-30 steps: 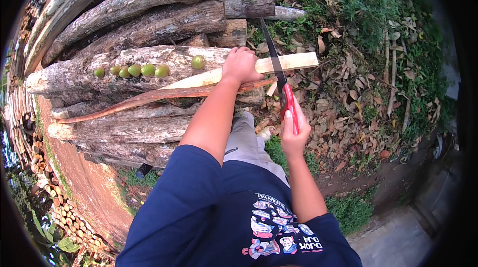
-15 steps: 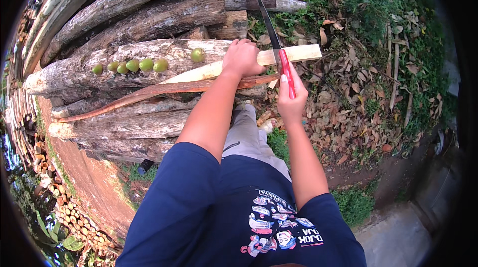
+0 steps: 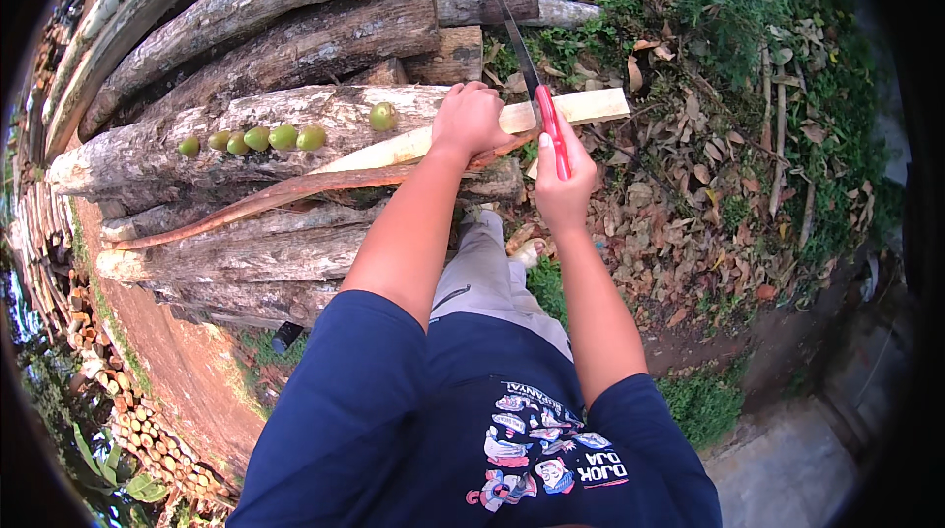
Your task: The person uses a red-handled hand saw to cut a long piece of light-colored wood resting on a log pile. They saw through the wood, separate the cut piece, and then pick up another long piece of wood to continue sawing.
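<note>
A pale sawn wooden strip (image 3: 596,106) lies across the top log, its right end sticking out past the log. My left hand (image 3: 470,123) presses down on it, fingers wrapped over its far edge. Just to the right, my right hand (image 3: 565,184) grips the red handle of a pruning saw (image 3: 547,117). Its long, dark, slightly curved blade points away from me and crosses the strip close to my left hand. A reddish-brown strip of wood (image 3: 281,195) runs along the near side of the pale one, partly hidden under my left forearm.
Several green fruits (image 3: 283,138) sit in a row on the log (image 3: 128,156), and one more (image 3: 383,116) lies nearer my left hand. More logs (image 3: 335,31) are stacked beyond and below. Dry leaves (image 3: 679,203) and green plants cover the ground at right. My legs stand beside the stack.
My right hand has pushed the saw a little away from me and slightly left across the strip. My left hand keeps its hold. The whole view has shifted slightly.
</note>
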Demonstrator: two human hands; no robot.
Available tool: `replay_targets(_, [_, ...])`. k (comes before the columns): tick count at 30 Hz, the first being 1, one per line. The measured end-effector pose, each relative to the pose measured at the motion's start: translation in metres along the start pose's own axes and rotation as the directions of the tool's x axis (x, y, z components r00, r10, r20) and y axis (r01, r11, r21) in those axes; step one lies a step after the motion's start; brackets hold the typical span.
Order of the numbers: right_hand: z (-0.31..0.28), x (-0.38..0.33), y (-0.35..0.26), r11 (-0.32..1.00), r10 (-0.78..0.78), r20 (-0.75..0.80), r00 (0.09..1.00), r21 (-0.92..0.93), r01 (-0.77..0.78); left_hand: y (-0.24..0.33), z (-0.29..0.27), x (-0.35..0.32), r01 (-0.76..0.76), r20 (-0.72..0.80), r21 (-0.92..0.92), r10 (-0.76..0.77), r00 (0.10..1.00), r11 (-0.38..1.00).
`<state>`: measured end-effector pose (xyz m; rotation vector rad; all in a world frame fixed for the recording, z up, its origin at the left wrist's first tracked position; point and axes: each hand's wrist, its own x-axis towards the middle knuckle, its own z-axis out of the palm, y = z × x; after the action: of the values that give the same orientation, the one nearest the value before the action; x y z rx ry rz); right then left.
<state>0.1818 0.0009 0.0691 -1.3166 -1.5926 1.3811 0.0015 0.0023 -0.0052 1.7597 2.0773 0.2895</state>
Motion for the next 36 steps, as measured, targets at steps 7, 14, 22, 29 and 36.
replay_targets(7, [-0.074,-0.139,-0.001,0.996,0.033,0.062,0.998,-0.085,-0.028,0.002,-0.011,-0.007,0.038,0.116,0.042,-0.043,0.992,0.998])
replay_targets(14, [-0.050,-0.083,-0.002,0.995,0.067,0.068,0.995,-0.082,-0.061,0.001,-0.003,-0.009,0.004,-0.034,0.050,-0.003,0.999,0.999])
replay_targets(22, [-0.023,-0.043,0.003,0.999,0.046,0.026,0.999,0.011,-0.046,0.001,-0.007,-0.008,0.003,-0.047,0.045,-0.001,0.999,0.999])
replay_targets(29, [-0.098,-0.134,-0.046,0.980,0.187,0.076,0.979,-0.088,-0.181,0.000,-0.007,-0.009,0.003,0.049,0.050,-0.006,0.999,0.999])
replay_targets(36, [-0.010,0.022,-0.028,0.994,0.034,0.031,0.999,-0.103,-0.031,0.010,-0.013,-0.005,0.029,0.090,0.000,-0.029,0.996,1.000])
